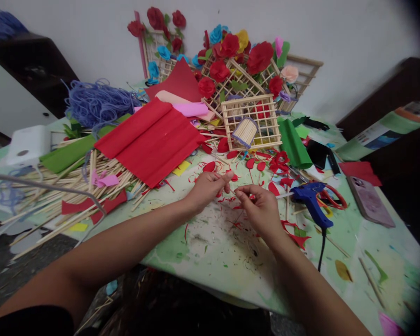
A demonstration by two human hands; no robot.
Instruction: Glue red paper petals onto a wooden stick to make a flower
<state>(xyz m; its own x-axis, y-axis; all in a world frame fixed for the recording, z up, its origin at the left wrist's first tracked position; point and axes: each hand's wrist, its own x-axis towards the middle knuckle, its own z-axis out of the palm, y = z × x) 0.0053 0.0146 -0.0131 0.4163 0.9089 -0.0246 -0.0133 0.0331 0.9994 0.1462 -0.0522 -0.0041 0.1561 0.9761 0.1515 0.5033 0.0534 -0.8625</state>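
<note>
Over the scrap-strewn middle of the table, my left hand [210, 190] and my right hand [261, 207] are close together, fingers pinched. A thin wire [232, 192] spans the small gap between my fingertips, and both hands grip it. Part of it is hidden by the fingers. A bit of red paper shows just behind my left fingertips; whether it is attached to the wire I cannot tell. Beyond my hands lie red paper petals [250, 163] on thin stems. A blue glue gun [311, 200] with a white stick lies right of my right hand.
Red crepe paper [150, 140] covers many wooden sticks [66, 186] at left, near purple yarn [94, 103]. Stick lattices [252, 121] with paper roses [261, 57] stand behind. Scissors [334, 196], a phone [370, 200] and a bottle [381, 133] are at right.
</note>
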